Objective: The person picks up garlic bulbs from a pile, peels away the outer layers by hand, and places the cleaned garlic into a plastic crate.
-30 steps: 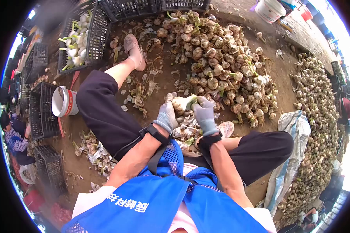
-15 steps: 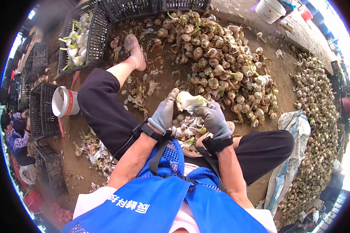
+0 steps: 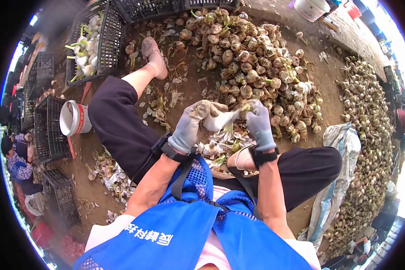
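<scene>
The left hand (image 3: 188, 127), in a grey glove, is closed around the root end of a garlic bulb (image 3: 217, 119), fingers curled over it. The right hand (image 3: 258, 122), gloved the same, has its grip narrowed to a pinch on the stalk end (image 3: 243, 107), where a strip of skin looks lifted. The bulb is held between the two hands in the air, above the person's lap and clear of the ground, and its middle already shows pale.

Judging from this, the step in hand is stripping the dirty outer skin. Finishing it would call for the left hand to hold firm while the right pulls along the bulb's length rather than across it, so the cloves stay together.

Directly below the hands lies a heap of peelings (image 3: 215, 147) between the person's legs, beside the right shoe (image 3: 242, 158). Beyond it a large pile of unpeeled garlic (image 3: 252, 58) covers the bare earth toward the far edge of the ground. At the far left corner a black crate (image 3: 107, 42) holds white, cleaned bulbs (image 3: 86, 47), with a white bucket (image 3: 72, 118) on its side nearer in. A second pile (image 3: 364, 117) and a sack (image 3: 339, 148) run along the right edge.
</scene>
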`<state>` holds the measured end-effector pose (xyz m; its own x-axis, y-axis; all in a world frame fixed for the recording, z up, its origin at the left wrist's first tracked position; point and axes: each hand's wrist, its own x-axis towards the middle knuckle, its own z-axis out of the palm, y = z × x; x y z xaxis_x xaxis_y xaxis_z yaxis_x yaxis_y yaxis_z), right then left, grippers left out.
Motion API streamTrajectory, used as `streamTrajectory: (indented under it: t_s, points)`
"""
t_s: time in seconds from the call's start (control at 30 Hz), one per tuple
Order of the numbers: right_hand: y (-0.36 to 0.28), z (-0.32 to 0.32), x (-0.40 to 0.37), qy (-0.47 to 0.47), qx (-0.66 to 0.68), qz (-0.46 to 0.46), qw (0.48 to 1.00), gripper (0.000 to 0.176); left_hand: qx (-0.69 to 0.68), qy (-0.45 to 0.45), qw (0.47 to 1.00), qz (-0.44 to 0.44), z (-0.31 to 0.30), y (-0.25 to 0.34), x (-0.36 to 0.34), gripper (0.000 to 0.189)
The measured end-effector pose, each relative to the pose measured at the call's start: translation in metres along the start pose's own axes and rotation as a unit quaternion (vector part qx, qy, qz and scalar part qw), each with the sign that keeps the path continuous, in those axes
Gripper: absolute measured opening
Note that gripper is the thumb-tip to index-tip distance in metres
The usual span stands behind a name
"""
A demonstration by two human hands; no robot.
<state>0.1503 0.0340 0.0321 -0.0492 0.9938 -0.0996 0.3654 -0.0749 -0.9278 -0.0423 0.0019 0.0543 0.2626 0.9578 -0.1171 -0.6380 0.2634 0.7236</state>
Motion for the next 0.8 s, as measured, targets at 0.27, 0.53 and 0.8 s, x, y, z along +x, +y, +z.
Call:
streamTrajectory:
  t_s: [0.27,0.53,0.8]
  points:
    - [0.038,0.03,-0.011,-0.245,-0.417,0.118,0.867,0.035,-0.346,0.053,0.937,-0.007,-0.02,-0.005,0.004,0.035]
    - [-0.034,0.017,-0.02,-0.062,-0.232,-0.211,0.948,0.051,-0.232,0.042,0.957,-0.171,-0.025,-0.019,0.006,0.038]
    - [-0.015,0.033,-0.033,-0.133,0.061,0.007,0.989,0.026,-0.129,0.056,0.983,-0.121,-0.029,-0.022,-0.001,0.033]
